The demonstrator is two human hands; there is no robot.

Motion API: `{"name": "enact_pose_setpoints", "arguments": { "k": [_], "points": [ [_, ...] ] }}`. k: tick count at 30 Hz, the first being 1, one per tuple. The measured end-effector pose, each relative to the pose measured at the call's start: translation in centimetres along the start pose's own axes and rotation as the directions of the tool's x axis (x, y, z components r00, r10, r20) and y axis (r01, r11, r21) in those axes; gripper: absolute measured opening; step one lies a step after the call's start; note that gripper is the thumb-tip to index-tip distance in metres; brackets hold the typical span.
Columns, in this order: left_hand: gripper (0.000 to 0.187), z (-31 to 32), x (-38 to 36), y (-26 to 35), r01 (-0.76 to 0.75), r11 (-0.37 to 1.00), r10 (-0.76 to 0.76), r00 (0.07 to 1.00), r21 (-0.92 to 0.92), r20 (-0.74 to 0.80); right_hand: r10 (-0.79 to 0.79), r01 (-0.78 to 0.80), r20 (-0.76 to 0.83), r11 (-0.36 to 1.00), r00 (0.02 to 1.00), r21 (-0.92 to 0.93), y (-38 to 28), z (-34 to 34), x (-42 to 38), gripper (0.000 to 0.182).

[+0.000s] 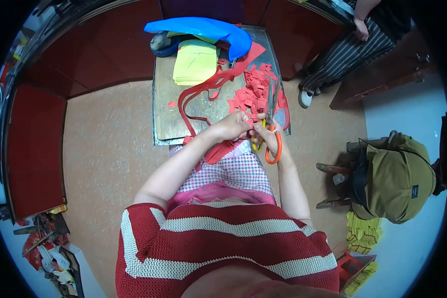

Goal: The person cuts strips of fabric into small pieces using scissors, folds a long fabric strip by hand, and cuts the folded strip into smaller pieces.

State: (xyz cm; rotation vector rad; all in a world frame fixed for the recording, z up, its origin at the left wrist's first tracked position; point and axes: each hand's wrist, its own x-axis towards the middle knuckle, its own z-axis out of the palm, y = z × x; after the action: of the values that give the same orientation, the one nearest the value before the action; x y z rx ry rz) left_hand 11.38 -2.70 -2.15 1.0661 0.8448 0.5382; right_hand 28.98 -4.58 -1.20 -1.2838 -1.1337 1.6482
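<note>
My left hand is closed on a red strip, whose material I cannot make out, at the near edge of the low table. Right beside it, my right hand grips a pair of scissors with orange and yellow handles, the blades pointing away from me. Its fingertips are close to the red piece between the hands. Beyond the hands lies a heap of small red cut pieces. Long red strips loop across the board, and more red material rests on my checked apron.
A stack of yellow paper and a blue plastic bag sit at the table's far side. Someone in striped trousers stands at the upper right. A green backpack rests on a wooden stool to the right.
</note>
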Motion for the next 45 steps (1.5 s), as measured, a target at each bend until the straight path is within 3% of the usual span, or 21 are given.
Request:
{"name": "enact_pose_setpoints", "arguments": {
  "k": [2, 5, 8, 10, 12, 14, 16, 17, 21, 24, 27, 31, 33, 34, 36, 40, 42, 44, 45],
  "points": [
    [0.015, 0.6, -0.4, 0.2, -0.001, 0.995, 0.004, 1.0, 0.098, -0.023, -0.036, 0.036, 0.01, 0.999, 0.999, -0.019, -0.1, -0.1, -0.1, 0.028],
    [0.015, 0.5, -1.3, 0.4, 0.032, 0.998, -0.036, 0.997, 0.062, 0.062, -0.122, 0.122, -0.007, 0.991, 0.992, -0.047, -0.8, 0.3, -0.8, 0.026],
    [0.016, 0.1, -2.1, 0.8, 0.091, 0.995, -0.089, 0.995, -0.036, 0.047, -0.107, 0.107, -0.039, 0.994, 0.993, -0.002, -1.2, 0.0, -1.2, 0.025],
    [0.017, -0.1, -2.2, 1.6, 0.071, 0.996, -0.073, 0.997, -0.05, -0.037, -0.127, 0.127, 0.002, 0.991, 0.992, -0.046, -1.1, -0.9, -1.2, 0.021],
    [0.017, -0.6, -1.7, 1.3, -0.03, 0.981, -0.011, 0.978, -0.191, -0.209, -0.011, 0.033, 0.123, 0.983, 0.992, -0.182, -0.9, -1.3, -2.3, 0.023],
    [0.017, -0.7, -1.6, 1.6, -0.047, 0.979, -0.008, 0.965, -0.2, -0.262, -0.032, 0.093, 0.259, 0.97, 0.965, -0.227, 0.2, -1.5, -3.3, 0.035],
    [0.016, -1.0, -1.2, 1.4, -0.047, 0.98, -0.012, 0.955, -0.192, -0.295, 0.045, 0.03, 0.268, 0.962, 0.962, -0.27, 0.5, -1.1, -4.5, 0.045],
    [0.016, -0.9, -1.2, 1.3, -0.061, 0.989, 0.019, 0.958, -0.137, -0.286, 0.017, 0.085, 0.307, 0.945, 0.951, -0.315, 1.2, -1.4, -4.2, 0.057],
    [0.019, -0.3, -1.5, 1.7, -0.053, 0.999, 0.053, 0.969, 0.006, -0.241, -0.028, 0.15, 0.262, 0.876, 0.965, -0.459, 1.9, -1.1, -3.9, 0.071],
    [0.019, -0.5, -1.5, 1.5, -0.073, 0.989, 0.095, 0.98, 0.126, -0.177, -0.004, 0.138, 0.271, 0.866, 0.963, -0.481, 0.4, -0.8, -4.0, 0.072],
    [0.018, -0.3, -1.3, 1.6, -0.092, 0.992, 0.102, 0.989, 0.091, -0.106, 0.01, 0.118, 0.278, 0.891, 0.96, -0.439, 0.0, -0.7, -4.0, 0.071],
    [0.017, -0.2, -1.4, 2.4, -0.04, 0.994, 0.053, 0.991, 0.101, -0.126, 0.053, 0.091, 0.311, 0.898, 0.949, -0.43, 0.3, -0.8, -3.3, 0.062],
    [0.016, -0.7, -0.8, 2.3, -0.038, 0.997, 0.046, 0.992, 0.071, -0.119, 0.041, 0.037, 0.211, 0.936, 0.977, -0.35, 1.2, -0.3, -2.6, 0.036],
    [0.016, -1.0, -0.5, 2.1, -0.035, 0.997, 0.043, 0.992, 0.068, -0.119, 0.045, 0.033, 0.211, 0.936, 0.976, -0.35, 1.4, -0.2, -2.5, 0.036],
    [0.014, -1.8, 0.4, 1.5, 0.025, 0.997, -0.033, 0.995, -0.078, -0.091, 0.091, -0.048, 0.192, 0.975, 0.977, -0.216, 1.7, 0.1, -2.2, 0.025],
    [0.014, -4.2, 3.3, 0.4, 0.116, 0.958, -0.14, 0.988, -0.262, -0.073, 0.189, -0.176, 0.177, 0.981, 0.966, -0.084, 2.8, 0.7, -0.7, 0.023],
    [0.014, -5.4, 3.8, 0.5, 0.195, 0.86, -0.176, 0.981, -0.471, 0.085, 0.28, -0.286, 0.132, 0.958, 0.951, 0.031, 3.3, 1.1, -0.2, 0.025],
    [0.014, -5.5, 3.9, 0.2, 0.19, 0.843, -0.152, 0.981, -0.503, 0.117, 0.287, -0.294, 0.119, 0.954, 0.95, 0.048, 3.1, 0.8, 0.3, 0.026],
    [0.013, -4.8, 3.5, 0.4, 0.171, 0.888, -0.158, 0.985, -0.428, 0.065, 0.296, -0.305, 0.165, 0.952, 0.941, 0.031, 3.1, 0.4, 0.4, 0.024]
  ]
}}
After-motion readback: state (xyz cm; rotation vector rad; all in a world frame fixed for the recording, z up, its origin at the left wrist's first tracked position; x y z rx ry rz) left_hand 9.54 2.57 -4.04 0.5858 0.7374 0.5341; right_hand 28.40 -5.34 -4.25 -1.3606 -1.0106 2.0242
